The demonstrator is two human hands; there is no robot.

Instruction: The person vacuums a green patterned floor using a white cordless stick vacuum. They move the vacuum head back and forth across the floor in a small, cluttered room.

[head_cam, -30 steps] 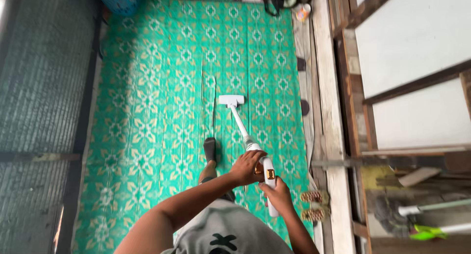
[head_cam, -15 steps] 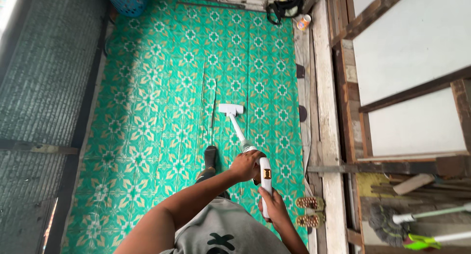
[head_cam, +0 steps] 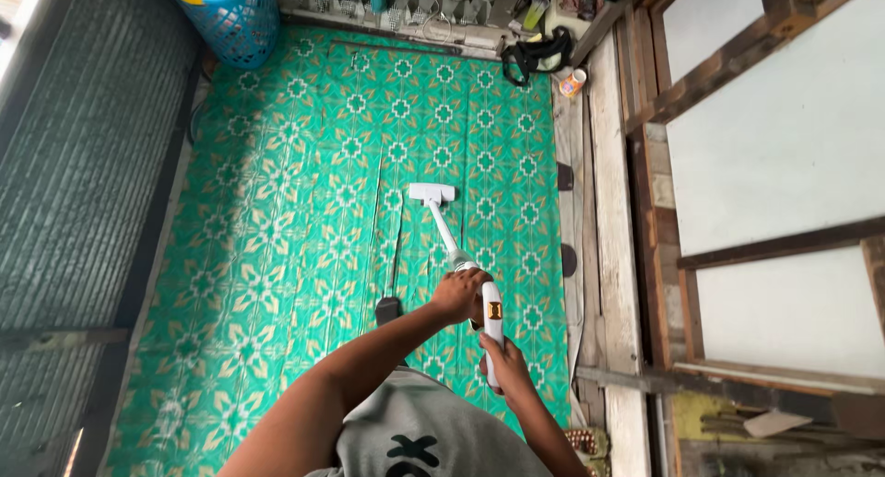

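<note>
Vacuum (head_cam: 458, 256): cordless stick type, held in both hands over the mat (head_cam: 304, 219). Left hand (head_cam: 459, 294) closed round the upper body where the tube joins it. Right hand (head_cam: 505, 365) closed round the handle end, at 5 o'clock of the left. Grip sits at the near end; the tube runs off toward 11 o'clock to the head (head_cam: 431, 193), which rests flat on the mat, well apart from both hands.

Appearance: white body, slim pale tube, small white rectangular head, an orange panel on the body between the two hands.

Mat: green with repeating white and tan flower tiles, creased lengthwise near the head.

Surroundings: blue basket (head_cam: 228, 16) at 11 o'clock of the mat's far end; black bag (head_cam: 539, 55) at 1 o'clock; wooden planks (head_cam: 608, 210) along the mat's 3 o'clock edge; a foot (head_cam: 388, 309) at 9 o'clock of the left hand.

Change since half a second ago: the view takes in more of the far end, basket now fuller in sight; both hands keep the same hold.
</note>
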